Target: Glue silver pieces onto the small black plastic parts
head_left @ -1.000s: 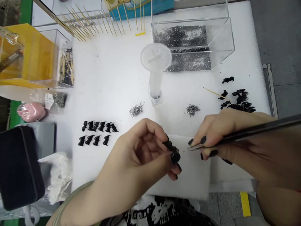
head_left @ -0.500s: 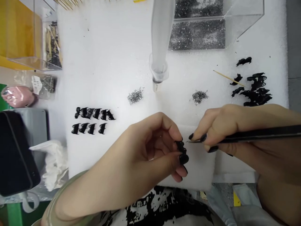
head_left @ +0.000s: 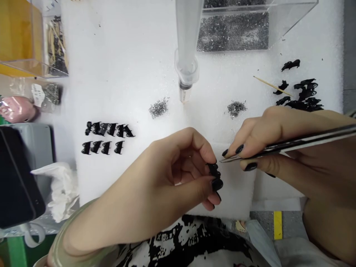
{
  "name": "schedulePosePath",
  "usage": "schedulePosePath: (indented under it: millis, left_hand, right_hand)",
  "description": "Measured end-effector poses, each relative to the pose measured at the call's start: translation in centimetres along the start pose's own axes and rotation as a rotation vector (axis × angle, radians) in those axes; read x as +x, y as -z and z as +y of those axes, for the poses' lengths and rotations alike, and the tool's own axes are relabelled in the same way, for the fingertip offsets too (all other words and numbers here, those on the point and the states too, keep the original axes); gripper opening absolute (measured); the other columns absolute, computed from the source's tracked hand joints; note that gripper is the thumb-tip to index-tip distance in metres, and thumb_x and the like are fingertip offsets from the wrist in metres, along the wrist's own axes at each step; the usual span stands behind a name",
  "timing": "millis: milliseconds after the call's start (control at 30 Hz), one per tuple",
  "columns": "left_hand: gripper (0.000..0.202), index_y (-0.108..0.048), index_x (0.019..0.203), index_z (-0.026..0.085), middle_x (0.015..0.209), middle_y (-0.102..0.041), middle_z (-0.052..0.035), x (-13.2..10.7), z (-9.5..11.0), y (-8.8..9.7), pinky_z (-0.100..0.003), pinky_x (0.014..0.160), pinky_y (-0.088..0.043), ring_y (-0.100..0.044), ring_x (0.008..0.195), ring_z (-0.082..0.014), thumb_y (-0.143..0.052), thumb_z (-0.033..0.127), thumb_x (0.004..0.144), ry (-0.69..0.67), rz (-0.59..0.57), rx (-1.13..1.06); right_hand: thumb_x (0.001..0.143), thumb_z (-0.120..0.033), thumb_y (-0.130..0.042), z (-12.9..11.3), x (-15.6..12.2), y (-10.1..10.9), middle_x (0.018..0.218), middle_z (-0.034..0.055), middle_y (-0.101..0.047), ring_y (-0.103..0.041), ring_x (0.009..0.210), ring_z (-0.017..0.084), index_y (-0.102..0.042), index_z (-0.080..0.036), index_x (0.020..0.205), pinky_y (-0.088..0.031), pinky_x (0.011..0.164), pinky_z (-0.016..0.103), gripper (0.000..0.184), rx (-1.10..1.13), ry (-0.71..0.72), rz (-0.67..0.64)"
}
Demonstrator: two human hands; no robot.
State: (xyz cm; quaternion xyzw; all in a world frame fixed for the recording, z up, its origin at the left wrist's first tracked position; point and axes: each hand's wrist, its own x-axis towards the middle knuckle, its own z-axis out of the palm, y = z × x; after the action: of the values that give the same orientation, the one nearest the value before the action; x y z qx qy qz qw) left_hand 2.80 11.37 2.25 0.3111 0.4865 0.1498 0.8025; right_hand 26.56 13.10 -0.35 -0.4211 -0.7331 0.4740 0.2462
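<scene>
My left hand pinches a small black plastic piece between thumb and fingertips, low over a white foam pad. My right hand grips black tweezers whose closed tips point left, just right of that piece. Two rows of similar black pieces lie lined up on the white foam mat to the left. A loose heap of black pieces lies at the far right, behind my right hand.
A clear syringe-like tube stands at top centre. Two small piles of tiny metal bits flank it. Behind is a clear box of the same bits. A toothpick, yellow box and black case also show.
The view has dropped and moved closer, so the table items sit higher in frame. My hands stay together; the tweezers' tips have closed in slightly on the pinched piece.
</scene>
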Motion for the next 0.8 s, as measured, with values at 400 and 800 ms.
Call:
schedulePosePath:
  millis: [400, 800]
  left_hand:
    - [0.020, -0.061, 0.091, 0.025, 0.073, -0.073, 0.0046, 0.0, -0.8, 0.1, -0.023, 0.064, -0.067, -0.078, 0.066, -0.0164, -0.068, 0.006, 0.090, -0.117, -0.001, 0.043]
    - [0.017, -0.063, 0.092, 0.025, 0.074, -0.074, 0.0004, 0.2, -1.2, 0.2, -0.028, 0.061, -0.068, -0.079, 0.067, -0.0213, -0.071, 0.010, 0.090, -0.167, -0.001, 0.023]
  right_hand:
    - [0.085, -0.009, -0.066, 0.7, 0.4, 0.0, 0.086, -0.0056, -0.069, -0.070, 0.078, 0.015, -0.061, -0.025, 0.092, -0.053, 0.054, 0.030, 0.018, -0.019, 0.162, -0.036]
    - [0.087, -0.009, -0.065, 0.9, 0.2, 0.2, 0.086, -0.0048, -0.070, -0.072, 0.081, 0.017, -0.061, -0.026, 0.096, -0.056, 0.054, 0.030, 0.020, -0.072, 0.211, -0.054]
